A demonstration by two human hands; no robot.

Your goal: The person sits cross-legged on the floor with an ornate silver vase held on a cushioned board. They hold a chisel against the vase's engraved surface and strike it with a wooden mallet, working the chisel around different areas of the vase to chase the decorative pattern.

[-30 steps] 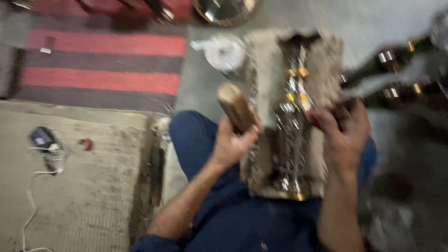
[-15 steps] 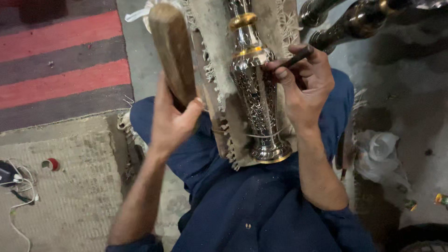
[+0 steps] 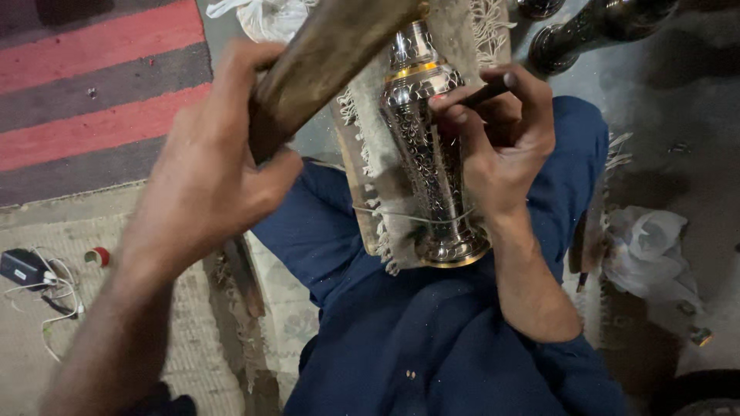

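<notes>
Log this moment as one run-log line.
left hand: grips raised wooden mallet | right hand: holds dark punch against engraved metal vase | vase: lying on fringed cloth across lap

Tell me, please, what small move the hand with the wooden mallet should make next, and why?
Probably bring the wooden mallet, raised in the left hand, down onto the top end of the thin dark punch. The right hand already holds the punch tip against the patterned metal vase, which lies on the fringed cloth over the lap.
</notes>
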